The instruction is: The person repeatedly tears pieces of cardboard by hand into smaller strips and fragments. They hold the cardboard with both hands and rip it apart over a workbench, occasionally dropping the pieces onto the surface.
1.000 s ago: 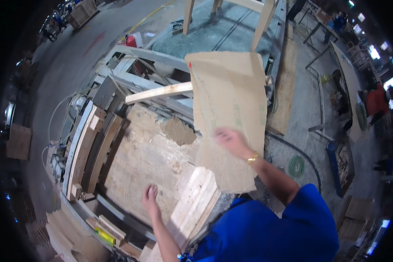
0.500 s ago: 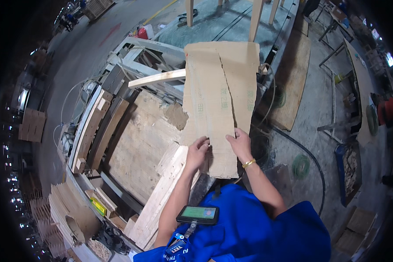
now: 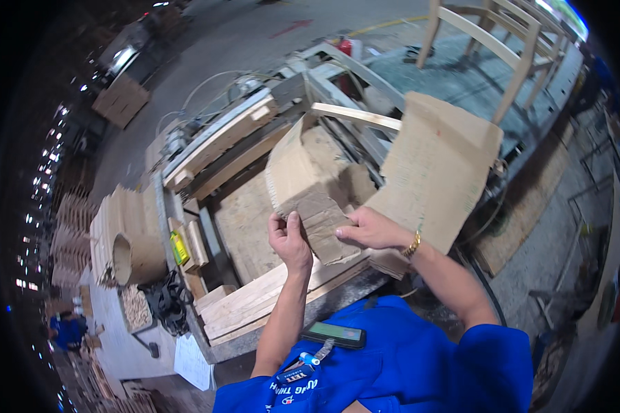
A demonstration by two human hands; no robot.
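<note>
A torn brown cardboard piece [image 3: 295, 172] hangs bent over the wooden frame, its near end between my hands. My left hand [image 3: 291, 242] pinches its left edge, thumb on top. My right hand [image 3: 377, 230], with a gold bracelet on the wrist, is closed on its right side, thumb on top and fingers partly hidden. A larger cardboard sheet [image 3: 442, 162] with a ragged left edge lies to the right, partly under my right wrist.
A metal frame machine [image 3: 217, 141] with wooden bars surrounds a plywood bed [image 3: 244, 199]. Pale planks [image 3: 269, 296] line its near edge. A wooden chair [image 3: 492, 41] stands at the far right. At left are a cardboard tube [image 3: 132, 258], a box of dowels [image 3: 136, 308] and papers [image 3: 193, 359].
The torn piece has come apart from the larger sheet and moved left with both hands. The larger sheet stays at the right. My view has turned left.
</note>
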